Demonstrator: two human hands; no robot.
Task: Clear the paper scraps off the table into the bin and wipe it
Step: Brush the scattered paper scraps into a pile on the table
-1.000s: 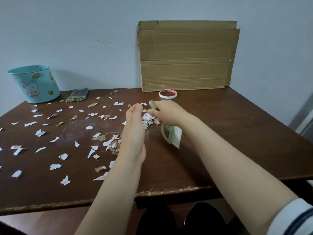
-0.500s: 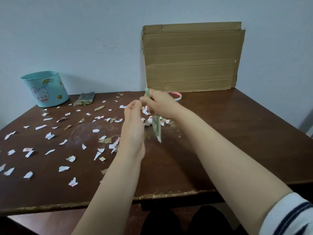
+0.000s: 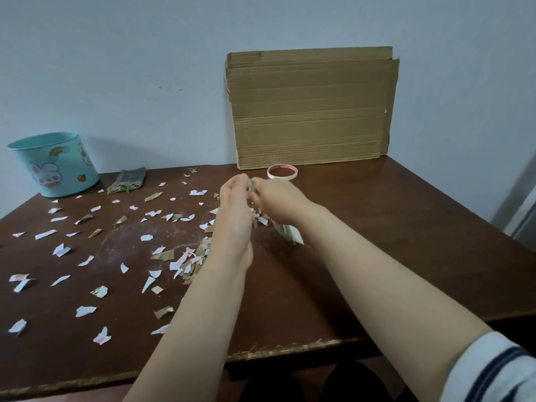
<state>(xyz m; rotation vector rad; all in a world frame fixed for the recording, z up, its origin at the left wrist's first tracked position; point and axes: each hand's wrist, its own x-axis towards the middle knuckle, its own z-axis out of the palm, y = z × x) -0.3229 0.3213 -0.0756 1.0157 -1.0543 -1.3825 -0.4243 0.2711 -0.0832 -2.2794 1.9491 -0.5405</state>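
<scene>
Several white, pink and tan paper scraps (image 3: 87, 261) lie scattered over the left half of the dark wooden table (image 3: 406, 256). A denser heap of scraps (image 3: 191, 262) sits against my left hand (image 3: 235, 216), which stands on edge with straight fingers like a wall. My right hand (image 3: 275, 203) grips a small green brush (image 3: 290, 233) by its handle, bristles down just right of the heap. A light blue bin (image 3: 56, 165) with cartoon prints stands at the back left. A grey-green rag (image 3: 127, 179) lies beside it.
A flattened cardboard box (image 3: 310, 105) leans on the wall at the back. A roll of tape (image 3: 282, 172) lies in front of it, just behind my hands. The table's worn front edge (image 3: 275, 351) is near my body.
The brush swung from the right toward my left hand, then back down right. Scraps have gathered against my left hand. The camera view shifted slightly.
</scene>
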